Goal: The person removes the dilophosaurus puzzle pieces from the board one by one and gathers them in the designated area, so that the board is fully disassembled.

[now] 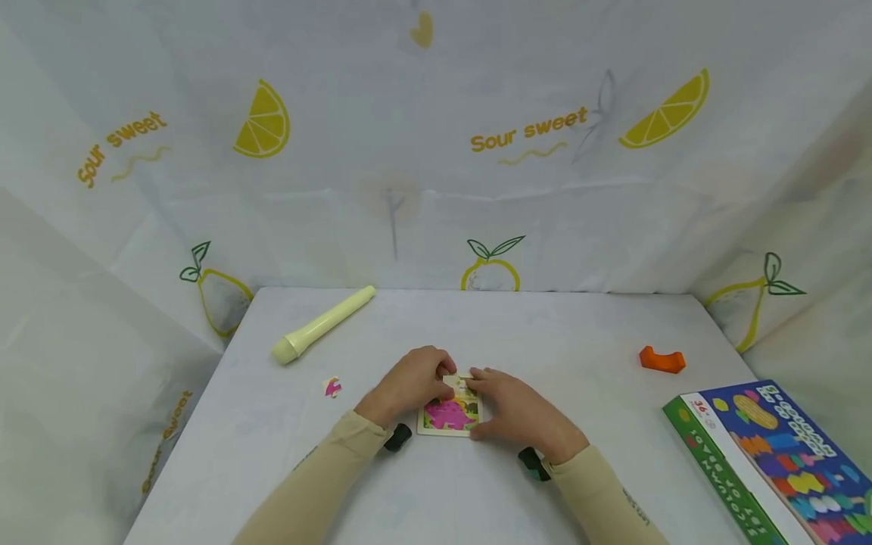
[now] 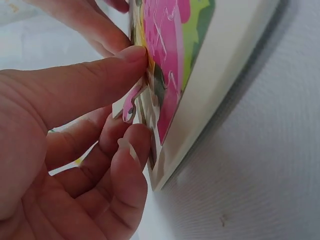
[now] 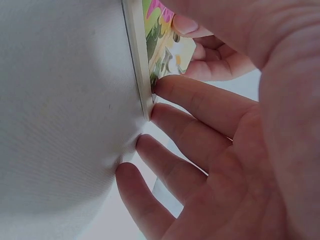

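Note:
A small jigsaw puzzle board (image 1: 448, 432) with a pale frame and a pink picture lies on the table between both hands. My left hand (image 1: 415, 382) reaches over its upper left side, pinching a puzzle piece (image 2: 131, 103) between thumb and fingers. That piece tilts up from the board, showing a pink patch. My right hand (image 1: 521, 412) lies along the right side of the board, index fingertip at its top corner and thumb near the lower corner. In the right wrist view its other fingers stretch out, fairly straight, toward the table.
One loose puzzle piece (image 1: 331, 387) lies left of the board. Behind it is a pale yellow microphone-shaped stick (image 1: 323, 325). An orange curved block (image 1: 662, 360) sits at the right, near a blue and green toy box (image 1: 777, 462). A printed white curtain (image 1: 381, 151) encloses the table.

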`<state>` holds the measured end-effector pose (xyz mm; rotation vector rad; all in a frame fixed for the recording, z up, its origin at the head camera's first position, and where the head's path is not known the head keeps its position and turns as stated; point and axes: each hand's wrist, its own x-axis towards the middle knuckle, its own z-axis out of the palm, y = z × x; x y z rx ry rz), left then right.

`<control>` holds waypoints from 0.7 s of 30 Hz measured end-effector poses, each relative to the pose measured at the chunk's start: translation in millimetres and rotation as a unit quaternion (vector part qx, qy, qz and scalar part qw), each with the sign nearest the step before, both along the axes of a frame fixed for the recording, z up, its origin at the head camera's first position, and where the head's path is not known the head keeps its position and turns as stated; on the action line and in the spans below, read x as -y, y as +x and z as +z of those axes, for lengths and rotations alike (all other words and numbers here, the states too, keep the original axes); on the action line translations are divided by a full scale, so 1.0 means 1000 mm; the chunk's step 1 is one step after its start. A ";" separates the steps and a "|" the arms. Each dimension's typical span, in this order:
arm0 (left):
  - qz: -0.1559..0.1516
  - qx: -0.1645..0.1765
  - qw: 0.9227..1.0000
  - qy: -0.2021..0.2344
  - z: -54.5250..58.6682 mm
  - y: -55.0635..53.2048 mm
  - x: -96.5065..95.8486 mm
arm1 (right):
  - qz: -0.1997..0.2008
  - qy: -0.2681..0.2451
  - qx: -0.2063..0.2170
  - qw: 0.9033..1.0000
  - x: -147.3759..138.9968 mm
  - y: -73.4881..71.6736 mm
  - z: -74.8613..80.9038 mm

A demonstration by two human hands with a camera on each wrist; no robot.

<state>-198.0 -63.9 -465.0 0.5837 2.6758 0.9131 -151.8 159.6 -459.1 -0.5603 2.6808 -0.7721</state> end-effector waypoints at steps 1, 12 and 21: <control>-0.001 0.000 1.000 -0.001 0.000 0.000 0.000 | 0.000 0.001 -0.001 1.000 0.000 0.000 0.000; -0.010 0.010 1.000 0.027 -0.002 -0.006 0.008 | -0.002 0.006 0.009 1.000 -0.001 -0.002 -0.001; -0.009 0.045 0.997 0.056 0.002 -0.009 0.020 | -0.002 0.007 0.006 1.000 0.000 -0.002 -0.001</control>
